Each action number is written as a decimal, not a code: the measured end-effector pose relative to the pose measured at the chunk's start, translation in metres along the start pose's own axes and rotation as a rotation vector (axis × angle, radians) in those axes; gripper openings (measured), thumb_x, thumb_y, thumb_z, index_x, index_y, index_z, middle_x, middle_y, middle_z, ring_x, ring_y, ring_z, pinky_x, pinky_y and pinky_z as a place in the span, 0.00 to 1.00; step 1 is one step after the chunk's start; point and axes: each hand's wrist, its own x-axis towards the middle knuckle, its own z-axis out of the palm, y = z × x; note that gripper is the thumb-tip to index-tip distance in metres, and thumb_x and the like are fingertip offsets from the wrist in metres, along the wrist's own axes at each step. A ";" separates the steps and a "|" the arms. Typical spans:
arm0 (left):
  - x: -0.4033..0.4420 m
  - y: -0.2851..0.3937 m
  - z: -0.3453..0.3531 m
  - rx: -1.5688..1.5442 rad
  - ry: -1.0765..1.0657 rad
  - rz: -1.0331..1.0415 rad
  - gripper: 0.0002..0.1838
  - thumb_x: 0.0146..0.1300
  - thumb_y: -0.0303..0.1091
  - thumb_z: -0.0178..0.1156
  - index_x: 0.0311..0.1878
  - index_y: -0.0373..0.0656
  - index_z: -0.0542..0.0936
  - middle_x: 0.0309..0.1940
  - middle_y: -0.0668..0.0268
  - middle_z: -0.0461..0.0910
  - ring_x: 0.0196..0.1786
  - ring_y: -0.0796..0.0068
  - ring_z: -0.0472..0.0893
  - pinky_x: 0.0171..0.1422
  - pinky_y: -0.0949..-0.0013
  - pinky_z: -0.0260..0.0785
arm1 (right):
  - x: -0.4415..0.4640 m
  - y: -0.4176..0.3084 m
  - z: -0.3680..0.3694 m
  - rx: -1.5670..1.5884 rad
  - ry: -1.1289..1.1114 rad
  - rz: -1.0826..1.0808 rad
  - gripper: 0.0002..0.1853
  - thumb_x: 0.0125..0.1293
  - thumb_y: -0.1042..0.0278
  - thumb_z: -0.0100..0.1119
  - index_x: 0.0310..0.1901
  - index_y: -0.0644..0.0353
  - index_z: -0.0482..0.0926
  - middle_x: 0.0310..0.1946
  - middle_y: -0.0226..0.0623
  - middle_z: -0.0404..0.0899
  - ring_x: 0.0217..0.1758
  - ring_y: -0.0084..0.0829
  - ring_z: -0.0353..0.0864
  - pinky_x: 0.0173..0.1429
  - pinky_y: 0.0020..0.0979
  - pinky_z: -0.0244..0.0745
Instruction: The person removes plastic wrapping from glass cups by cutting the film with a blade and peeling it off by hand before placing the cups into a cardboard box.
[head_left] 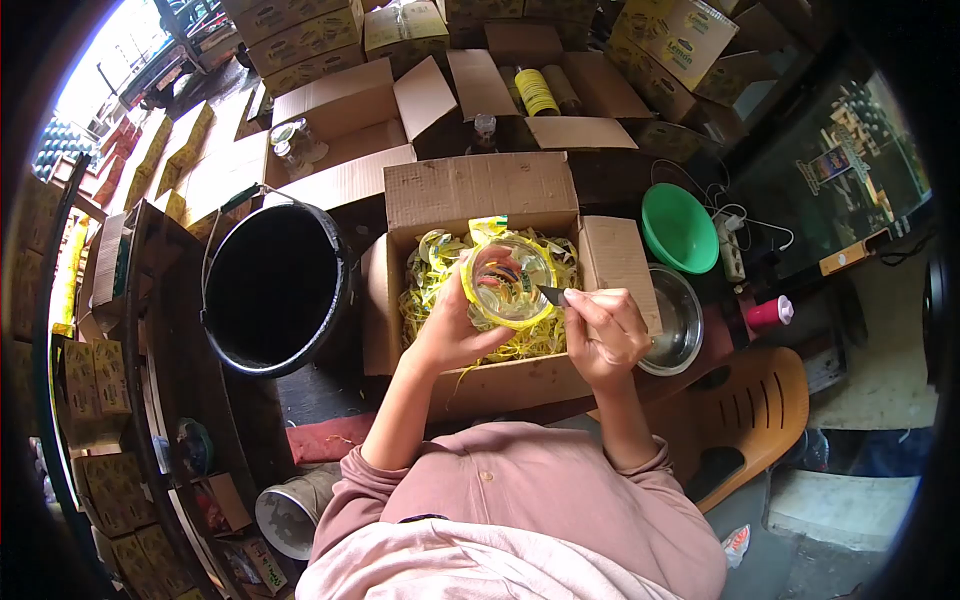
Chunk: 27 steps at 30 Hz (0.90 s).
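The right hand [612,335] is hiding the rear of a dark pointed tool [552,296]. At nine o'clock, shadow is covering the bottom of the black bucket [275,290]. At eleven o'clock, my view's upper edge is cutting stacked cartons [305,42].

Left forearm [408,402] slanting up and inward, left hand [452,325] curved in a cupped grip, thumb [490,342] pointing across! Opposite, the right forearm [622,420] leans slightly inward, right hand [605,328] pinching, fingers [612,312] curled.
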 end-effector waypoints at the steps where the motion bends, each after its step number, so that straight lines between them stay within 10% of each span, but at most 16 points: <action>1: -0.001 0.001 0.000 0.005 -0.002 0.006 0.37 0.41 0.27 0.65 0.58 0.37 0.62 0.48 0.58 0.70 0.53 0.66 0.72 0.57 0.66 0.63 | 0.000 -0.001 0.001 -0.001 0.009 0.011 0.14 0.42 0.87 0.62 0.33 0.59 0.80 0.25 0.32 0.77 0.27 0.29 0.75 0.33 0.26 0.73; 21: -0.007 0.005 -0.003 0.034 -0.074 -0.036 0.40 0.40 0.30 0.68 0.58 0.37 0.61 0.47 0.58 0.71 0.51 0.67 0.73 0.55 0.68 0.64 | 0.030 0.019 -0.004 -0.072 -0.254 -0.259 0.15 0.45 0.80 0.60 0.39 0.60 0.79 0.33 0.33 0.78 0.34 0.29 0.77 0.41 0.28 0.73; 24: -0.007 0.016 -0.005 -0.185 -0.120 -0.158 0.37 0.41 0.28 0.66 0.57 0.37 0.61 0.46 0.60 0.69 0.49 0.71 0.73 0.51 0.70 0.66 | 0.033 0.011 0.006 0.352 -0.082 0.353 0.17 0.46 0.86 0.62 0.40 0.63 0.79 0.27 0.32 0.77 0.32 0.22 0.76 0.42 0.23 0.72; 27: -0.008 0.009 -0.015 -0.234 -0.213 -0.141 0.35 0.41 0.26 0.63 0.56 0.38 0.61 0.44 0.62 0.67 0.47 0.73 0.73 0.48 0.73 0.68 | 0.040 0.033 0.002 0.478 -0.298 0.390 0.16 0.47 0.82 0.63 0.41 0.61 0.78 0.27 0.35 0.80 0.29 0.22 0.79 0.40 0.23 0.73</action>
